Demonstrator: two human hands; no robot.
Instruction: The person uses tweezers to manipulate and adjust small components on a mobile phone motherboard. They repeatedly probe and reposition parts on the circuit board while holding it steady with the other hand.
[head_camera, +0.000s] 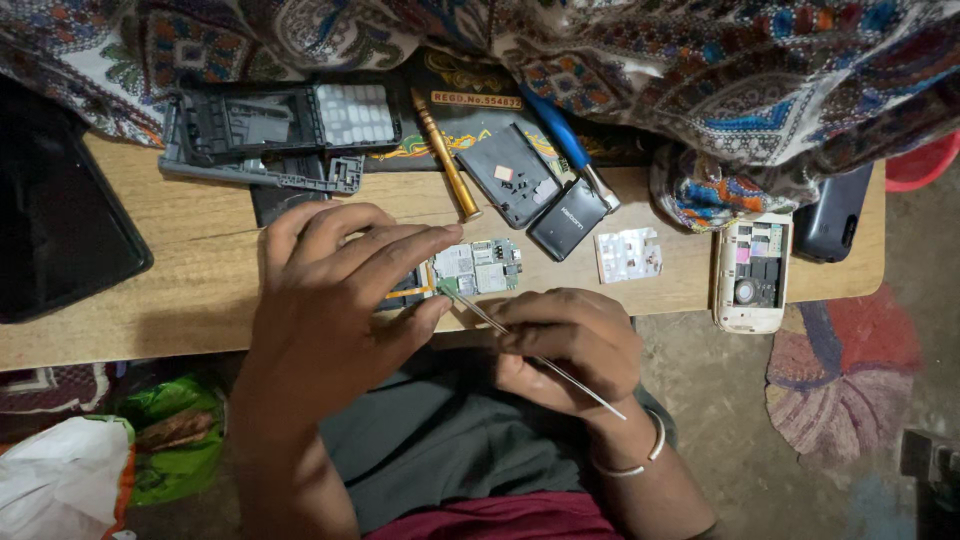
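My left hand (335, 300) holds a small green phone circuit board (478, 266) down at the front edge of the wooden table (190, 250), thumb and fingers around its left end. My right hand (570, 345) grips a thin metal tool (540, 360), which looks like tweezers. Its tip touches the board's lower left corner. A silver bangle (640, 462) sits on my right wrist.
Behind the board lie a dark phone frame with keypad (290, 125), a gold-handled screwdriver (445, 155), a blue-handled tool (560, 135), a grey back cover (508, 175), a black battery (568, 220), a white keypad sheet (628, 255), an opened white phone (752, 275) and a dark phone (835, 215). Patterned cloth (700, 70) hangs over the back.
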